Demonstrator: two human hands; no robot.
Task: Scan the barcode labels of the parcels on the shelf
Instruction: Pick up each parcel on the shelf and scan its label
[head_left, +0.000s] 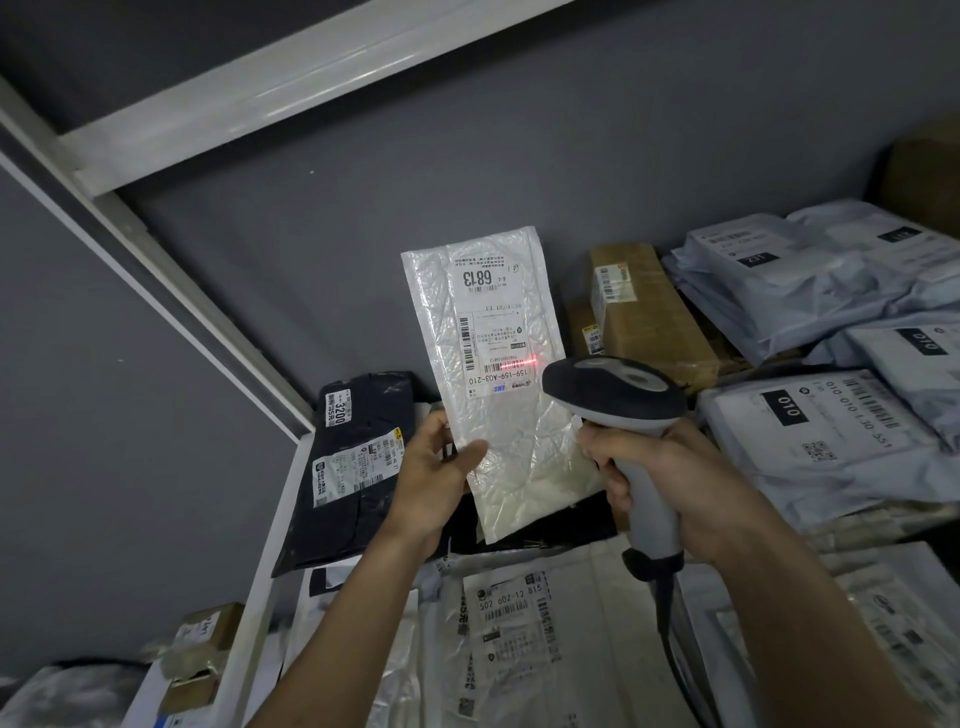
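Note:
My left hand (434, 470) holds a white bubble mailer (498, 374) upright by its lower left edge, thumb across the front. Its shipping label (491, 325) faces me upside down, marked 6813. My right hand (670, 478) grips the handle of a grey and black barcode scanner (618, 400), whose head points at the mailer from the right. A red scan line (522, 362) lies on a barcode low on the label.
A black poly parcel (358, 457) leans at the shelf's left end. Brown cartons (649, 317) stand behind, and grey poly bags (810, 280) pile up at the right. More white parcels (524, 639) lie on the level below. White shelf frame bars (171, 270) cross the upper left.

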